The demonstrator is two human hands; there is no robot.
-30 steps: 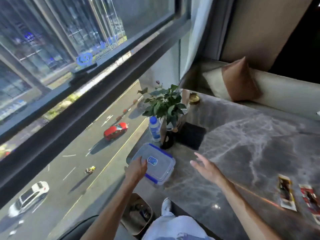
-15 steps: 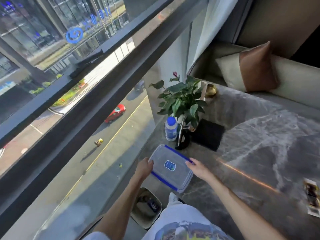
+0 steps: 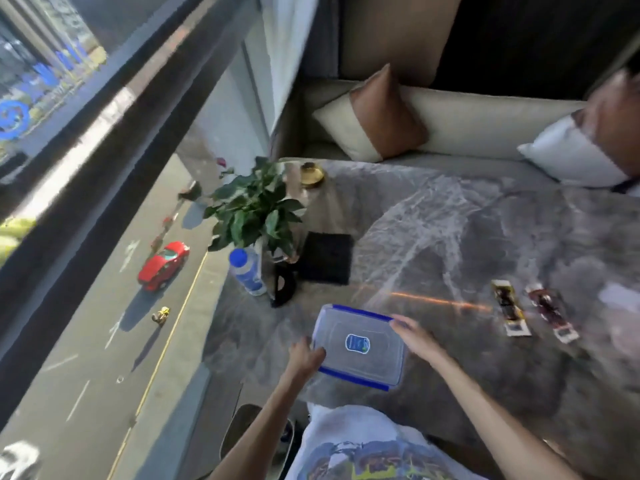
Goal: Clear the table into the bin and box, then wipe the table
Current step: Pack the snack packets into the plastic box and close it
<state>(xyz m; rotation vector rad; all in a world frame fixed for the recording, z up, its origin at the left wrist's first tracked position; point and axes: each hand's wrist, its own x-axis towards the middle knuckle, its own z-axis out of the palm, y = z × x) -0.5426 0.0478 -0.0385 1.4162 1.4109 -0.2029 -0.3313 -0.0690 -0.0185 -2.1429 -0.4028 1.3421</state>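
Observation:
A clear plastic box [image 3: 360,344] with a blue-trimmed lid rests on the grey marble table [image 3: 433,237] near its front edge. My left hand [image 3: 306,356] grips the box's left side and my right hand [image 3: 414,336] grips its right side. Two snack wrappers [image 3: 509,311] [image 3: 550,313] lie on the table to the right of the box. A bin [image 3: 242,434] stands on the floor below the table's front left corner, partly hidden by my left arm.
A water bottle [image 3: 246,270], a potted plant [image 3: 256,213], a black pad [image 3: 325,258] and a gold dish [image 3: 311,173] stand at the table's left side by the window. Cushions [image 3: 377,116] line the bench behind. Another person's white sleeve [image 3: 575,154] shows at far right.
My right hand came in and took hold of the box's right side. Both hands have slid the box rightward, away from the window edge toward the table's middle. The view has swung right.

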